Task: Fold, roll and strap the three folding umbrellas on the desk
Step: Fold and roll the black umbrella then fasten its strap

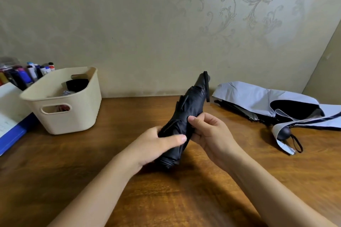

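Pale wallpaper (129,24) with a faint scroll pattern backs a brown wooden worktop (166,199) that fills the lower half of the view. Over the middle of it, the person holds a black umbrella (191,105) in both bare hands. It is collapsed and slanted, its upper end pointing up and away toward the wall and its lower end down near the wood. Whether that end touches the surface cannot be told. The fabric is bunched in loose folds and not yet rolled tight.

The left grip (160,143) is curled round the lower part of the bundle, with the thumb lying across the cloth. The right grip (210,131) sits just above it on the other side, its fingertips pinching the fabric at the middle of the bundle. A narrow black strap (207,90) hangs loose from the upper end.

To the right, well apart from the hands, a grey umbrella (258,96) lies on the wood with its canopy slack and spread. Its round black handle (283,132) points toward the person, and a black wrist loop (298,143) trails from it.

At the left stands a cream basket (60,116) with slot handles. It holds something black and something grey that cannot be made out. Behind it is a cluster of markers (31,73), and a blue folder (13,134) lies at the left edge.
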